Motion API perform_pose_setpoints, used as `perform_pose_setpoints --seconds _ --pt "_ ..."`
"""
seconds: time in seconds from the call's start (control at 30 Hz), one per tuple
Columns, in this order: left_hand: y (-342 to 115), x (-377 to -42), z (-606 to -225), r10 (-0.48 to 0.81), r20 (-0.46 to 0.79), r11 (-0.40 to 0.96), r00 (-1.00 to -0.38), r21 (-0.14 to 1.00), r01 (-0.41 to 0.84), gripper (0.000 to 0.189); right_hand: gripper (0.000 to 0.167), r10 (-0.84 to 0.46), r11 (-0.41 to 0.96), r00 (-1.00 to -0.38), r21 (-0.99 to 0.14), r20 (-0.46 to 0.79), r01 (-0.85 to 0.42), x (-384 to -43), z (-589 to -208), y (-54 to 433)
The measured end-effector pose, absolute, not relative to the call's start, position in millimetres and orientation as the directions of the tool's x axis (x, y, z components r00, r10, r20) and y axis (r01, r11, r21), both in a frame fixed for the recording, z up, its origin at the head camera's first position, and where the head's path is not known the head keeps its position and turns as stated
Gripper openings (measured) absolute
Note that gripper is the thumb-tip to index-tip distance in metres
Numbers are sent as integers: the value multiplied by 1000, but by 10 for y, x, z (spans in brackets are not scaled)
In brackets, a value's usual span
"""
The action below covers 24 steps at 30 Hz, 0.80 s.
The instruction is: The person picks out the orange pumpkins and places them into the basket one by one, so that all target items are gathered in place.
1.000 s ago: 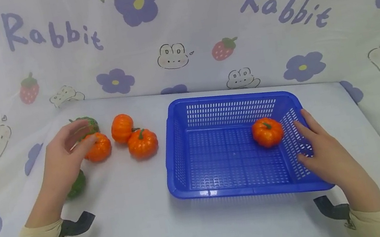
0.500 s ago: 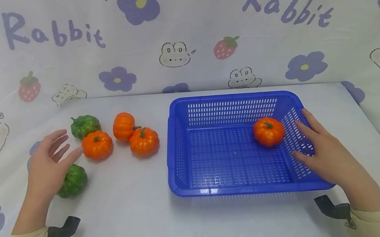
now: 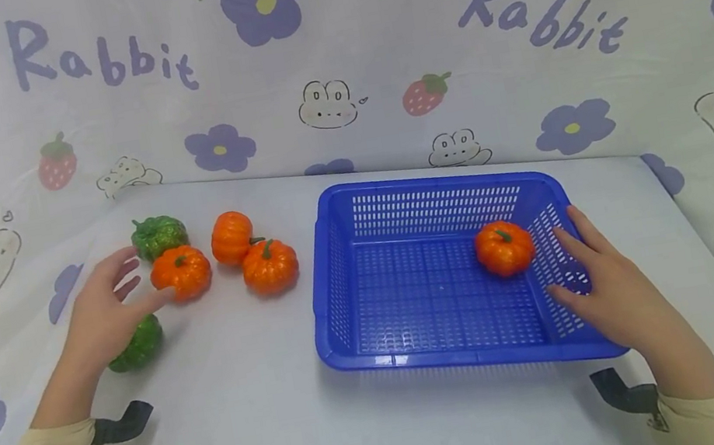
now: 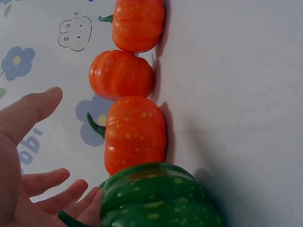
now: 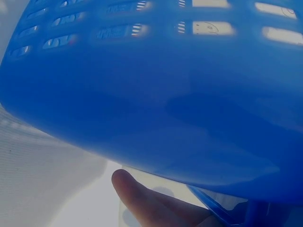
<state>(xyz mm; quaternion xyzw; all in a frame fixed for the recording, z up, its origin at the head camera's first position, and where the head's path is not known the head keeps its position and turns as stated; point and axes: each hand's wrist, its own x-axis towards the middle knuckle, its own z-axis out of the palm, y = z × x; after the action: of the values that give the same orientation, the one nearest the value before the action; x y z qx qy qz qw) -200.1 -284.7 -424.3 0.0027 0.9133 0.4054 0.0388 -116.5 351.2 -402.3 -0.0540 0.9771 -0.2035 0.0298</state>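
Note:
My left hand [image 3: 104,310] hovers with spread fingers at the left of the table, holding nothing. Its thumb overlaps the edge of an orange pumpkin [image 3: 183,274] in the head view. Partly hidden under this hand is a green pumpkin [image 3: 142,343], which looms large in the left wrist view [image 4: 156,198]. Another green pumpkin [image 3: 159,236] lies just behind the orange one. On the right, my right hand [image 3: 611,282] rests over the side rim of a blue plastic basket [image 3: 462,362], fingers reaching inside. One orange pumpkin [image 3: 505,248] sits in the basket near that hand.
Two more orange pumpkins, one lying on its side [image 3: 232,238] and one upright [image 3: 270,267], are between the left hand and the basket. The white table [image 3: 243,430] ends at a patterned curtain [image 3: 340,36] behind.
My left hand has drawn back left from over the orange pumpkin, uncovering it and both green pumpkins, then shifted slightly right again. The right hand and basket have stayed put.

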Motion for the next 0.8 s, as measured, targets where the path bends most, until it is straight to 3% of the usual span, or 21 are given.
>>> perform_pose_setpoints --seconds 0.4,0.8 --pt "-2791 -2030 -4211 31 -115 717 -993 694 -58 105 90 -121 909 -992 -405 -21 -102 -1164 -4022 3522" --pt "-2641 -2114 -4116 36 -62 725 -997 688 -16 99 88 -119 910 -992 -404 -38 -94 -1162 -4006 3524"
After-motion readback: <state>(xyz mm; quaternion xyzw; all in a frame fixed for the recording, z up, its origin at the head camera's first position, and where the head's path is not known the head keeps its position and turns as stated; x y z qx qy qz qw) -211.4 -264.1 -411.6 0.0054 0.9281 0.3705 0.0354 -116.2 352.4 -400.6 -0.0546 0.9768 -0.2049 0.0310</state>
